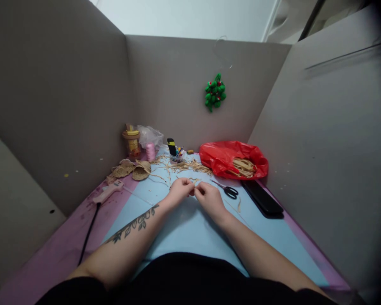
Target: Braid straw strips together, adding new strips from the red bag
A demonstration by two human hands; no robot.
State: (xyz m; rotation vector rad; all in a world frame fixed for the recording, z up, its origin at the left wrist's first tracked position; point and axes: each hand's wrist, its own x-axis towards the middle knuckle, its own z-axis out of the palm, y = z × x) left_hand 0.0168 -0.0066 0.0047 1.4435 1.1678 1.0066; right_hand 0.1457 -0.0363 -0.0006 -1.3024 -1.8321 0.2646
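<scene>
My left hand (pixel 180 188) and my right hand (pixel 210 199) meet low over the blue mat, fingertips almost touching. Both are closed in a pinch on a thin strip of dry straw (pixel 194 180), most of it hidden by the fingers. Just right of my right hand lies a pair of black-handled scissors (pixel 230 192), blades pointing left. Loose straw pieces (pixel 195 166) are scattered beyond my hands. A red plastic bag (pixel 217 159) holding more straw (pixel 244 167) lies open at the back right.
Left of my arms lie a pink glue gun (pixel 109 191) with a black cord and two woven straw pieces (pixel 142 170). Behind stand a lidded cup (pixel 133 146), pink thread spool (pixel 150 151) and small tub (pixel 177 158). A black case (pixel 263 200) lies right. Grey panels (pixel 178 84) enclose the table.
</scene>
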